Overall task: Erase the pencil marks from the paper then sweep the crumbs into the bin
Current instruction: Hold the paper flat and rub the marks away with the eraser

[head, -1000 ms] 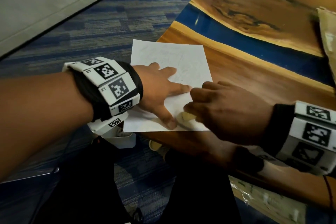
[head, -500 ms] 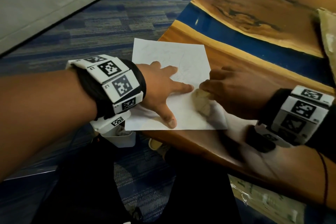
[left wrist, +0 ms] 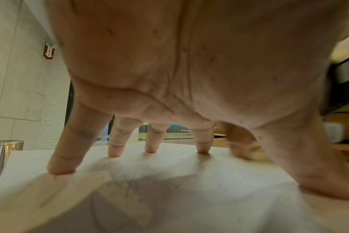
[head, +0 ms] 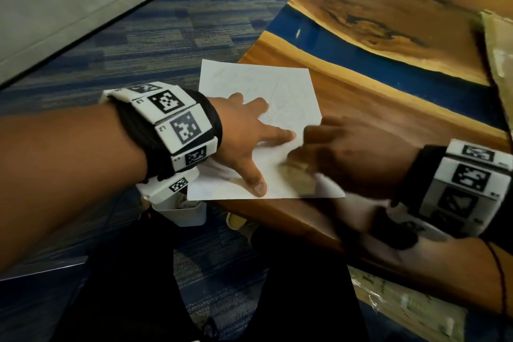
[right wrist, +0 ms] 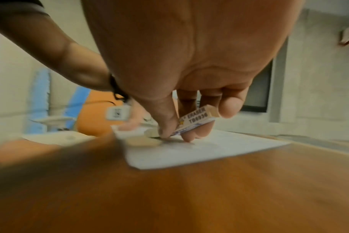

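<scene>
Eraser on paper, left hand bracing the sheet.

The left hand point(head: 244, 133) lies spread on the white sheet of paper point(head: 258, 83), its straight fingers point(left wrist: 62, 157) pressing the tips down on faint pencil marks point(left wrist: 130, 187). Just right of those fingertips, the right hand point(head: 352, 153) pinches a small tan block eraser with a printed paper sleeve point(right wrist: 195, 121) between thumb and curled fingers, its lower end on the paper. The sheet lies at the near corner of the glossy wood-and-blue-resin worktop point(head: 388, 108). Below the left wrist, a small white bin point(head: 186, 211) stands on the carpet.
</scene>
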Demonstrator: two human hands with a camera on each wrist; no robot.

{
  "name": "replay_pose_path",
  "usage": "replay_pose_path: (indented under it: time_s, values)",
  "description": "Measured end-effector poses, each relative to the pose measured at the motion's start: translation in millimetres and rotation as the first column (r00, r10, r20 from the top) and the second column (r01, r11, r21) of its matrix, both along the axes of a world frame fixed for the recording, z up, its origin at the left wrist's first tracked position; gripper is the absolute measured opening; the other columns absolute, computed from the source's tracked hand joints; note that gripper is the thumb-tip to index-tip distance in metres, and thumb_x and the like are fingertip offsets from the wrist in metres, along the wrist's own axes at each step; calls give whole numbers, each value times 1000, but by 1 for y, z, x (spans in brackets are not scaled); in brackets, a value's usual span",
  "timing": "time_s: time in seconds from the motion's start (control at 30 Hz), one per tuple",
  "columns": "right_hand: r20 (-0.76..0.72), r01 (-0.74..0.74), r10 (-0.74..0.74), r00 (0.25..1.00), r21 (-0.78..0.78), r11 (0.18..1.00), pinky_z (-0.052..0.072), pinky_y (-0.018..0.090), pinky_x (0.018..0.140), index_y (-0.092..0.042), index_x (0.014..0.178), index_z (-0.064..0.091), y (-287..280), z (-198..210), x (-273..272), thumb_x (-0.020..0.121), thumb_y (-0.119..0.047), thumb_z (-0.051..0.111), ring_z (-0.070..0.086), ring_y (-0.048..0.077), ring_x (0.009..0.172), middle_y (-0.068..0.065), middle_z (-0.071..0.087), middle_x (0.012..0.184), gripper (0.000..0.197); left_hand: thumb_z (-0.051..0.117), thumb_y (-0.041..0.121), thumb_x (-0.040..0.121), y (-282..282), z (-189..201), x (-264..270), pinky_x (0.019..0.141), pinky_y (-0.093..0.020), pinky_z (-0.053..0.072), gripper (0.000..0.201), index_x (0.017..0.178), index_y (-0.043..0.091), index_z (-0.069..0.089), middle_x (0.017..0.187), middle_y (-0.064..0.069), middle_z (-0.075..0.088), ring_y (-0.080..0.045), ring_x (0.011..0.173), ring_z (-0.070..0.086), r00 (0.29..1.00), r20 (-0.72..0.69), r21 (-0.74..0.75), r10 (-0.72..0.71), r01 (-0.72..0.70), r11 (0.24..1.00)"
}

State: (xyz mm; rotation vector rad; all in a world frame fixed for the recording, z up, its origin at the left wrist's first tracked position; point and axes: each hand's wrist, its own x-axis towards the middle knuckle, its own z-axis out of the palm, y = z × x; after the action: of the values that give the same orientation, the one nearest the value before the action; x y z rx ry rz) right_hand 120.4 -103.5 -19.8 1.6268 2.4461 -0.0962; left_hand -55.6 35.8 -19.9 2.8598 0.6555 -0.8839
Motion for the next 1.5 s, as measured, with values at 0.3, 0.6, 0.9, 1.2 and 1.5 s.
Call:
replay_pose_path:
  time_s: [0.3, 0.6, 0.9, 1.2, 1.5]
  values:
    - [51, -35, 35, 998, -2, 999, 52, 39, 68, -30, 135, 56, -2, 4, -4, 96, -26, 59, 53, 23, 92, -1, 58, 108, 40, 59, 94, 57, 0, 0, 1, 110, -59, 36, 114, 146, 68, -8, 166, -3, 0, -40, 145, 17, 1000, -11, 8, -2, 2, 1000]
    - [58, 77, -75, 996, -31, 997, 54, 39, 76, -35, 137, 52, 4, 11, 1, 99, -31, 54, 49, 17, 94, -5, 53, 111, 38, 64, 92, 56, 0, 1, -1, 109, -58, 37, 116, 144, 70, -8, 164, -1, 3, -37, 144, 18, 1000, -5, -1, -11, 11, 1000]
    - [68, 334, -330, 942, -61, 941, 55, 41, 77, -37, 138, 47, 14, 10, 18, 101, -40, 47, 54, 18, 93, -8, 51, 116, 37, 35, 104, 56, -7, 1, 1, 107, -54, 39, 103, 147, 68, 3, 162, 0, 14, -35, 143, 27, 993, 94, -29, 71, -69, 997]
    - [25, 91, -88, 996, -125, 988, 56, 39, 71, -31, 127, 53, -2, 12, -18, 99, -41, 37, 57, 19, 88, -5, 50, 108, 34, 51, 101, 54, -14, 3, 2, 90, -44, 47, 113, 149, 64, 2, 151, -4, 22, -36, 131, 39, 996, 67, 38, 52, -55, 998]
    - [28, 10, -8, 1000, -92, 996, 52, 32, 70, -29, 133, 55, -6, 13, -8, 99, -35, 51, 52, 16, 87, -3, 53, 112, 35, 53, 101, 52, -14, 9, 5, 93, -48, 52, 116, 148, 66, -2, 154, -6, 19, -37, 126, 49, 999, 2, 36, 49, -50, 998]
